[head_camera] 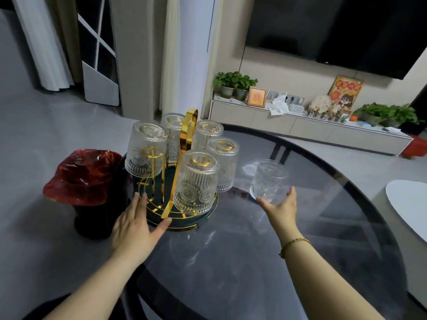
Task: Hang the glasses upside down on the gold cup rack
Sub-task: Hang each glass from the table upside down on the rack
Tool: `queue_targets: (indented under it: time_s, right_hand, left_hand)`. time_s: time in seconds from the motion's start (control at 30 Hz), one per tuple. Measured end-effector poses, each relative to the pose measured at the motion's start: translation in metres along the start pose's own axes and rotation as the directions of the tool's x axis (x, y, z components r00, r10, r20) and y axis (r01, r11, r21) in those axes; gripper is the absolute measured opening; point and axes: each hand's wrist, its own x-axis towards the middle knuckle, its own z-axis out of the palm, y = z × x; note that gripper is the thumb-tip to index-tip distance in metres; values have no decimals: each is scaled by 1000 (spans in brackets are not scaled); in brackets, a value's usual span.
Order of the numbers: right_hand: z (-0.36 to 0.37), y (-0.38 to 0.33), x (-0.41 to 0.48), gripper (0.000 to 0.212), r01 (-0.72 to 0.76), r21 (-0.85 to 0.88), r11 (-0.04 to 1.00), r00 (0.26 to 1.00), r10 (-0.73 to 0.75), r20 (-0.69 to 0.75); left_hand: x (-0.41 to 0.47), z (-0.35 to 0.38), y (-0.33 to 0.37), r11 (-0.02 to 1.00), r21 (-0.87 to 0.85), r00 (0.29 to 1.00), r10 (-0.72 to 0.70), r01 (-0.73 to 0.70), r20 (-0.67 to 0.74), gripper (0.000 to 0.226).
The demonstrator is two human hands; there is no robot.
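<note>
The gold cup rack (187, 144) stands on a dark round tray (208, 215) at the left of the glass table. Several ribbed clear glasses hang upside down on its prongs, the nearest one (196, 181) at the front. One gold prong (153, 155) at the front left is bare. My left hand (136, 225) rests flat against the tray's near edge, fingers spread. A single glass (269, 179) stands on the table to the right of the rack. My right hand (280, 207) cups its near side, thumb and fingers apart around its base.
A dark bin lined with a red plastic bag (85, 176) stands left of the table, close to the tray. The round dark glass table (254, 262) curves away to the right. A white object (409, 204) sits at the right edge. A TV cabinet with plants lines the far wall.
</note>
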Motion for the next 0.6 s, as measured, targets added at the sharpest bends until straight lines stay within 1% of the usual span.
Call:
queue_targets:
  time_s: [0.07, 0.2, 0.33, 0.47, 0.6]
  right_hand:
    - [9, 5, 7, 105, -29, -9, 1000, 999, 29, 15]
    - [20, 2, 18, 105, -77, -100, 992, 997, 75, -23]
    - [26, -4, 27, 104, -102, -70, 992, 993, 98, -61]
    - [32, -1, 34, 93, -118, -55, 991, 988, 112, -106]
    - [32, 0, 34, 81, -126, 8, 992, 986, 126, -106]
  left_hand:
    - [0, 1, 0, 1000, 4, 1000, -2, 2, -8, 83]
    - [0, 3, 1, 1000, 2, 1000, -3, 3, -19, 84]
    - [1, 4, 0, 1000, -3, 1000, 9, -9, -28, 86]
    - [1, 4, 0, 1000, -8, 999, 13, -14, -41, 84]
    - [2, 4, 0, 1000, -3, 999, 5, -5, -35, 84]
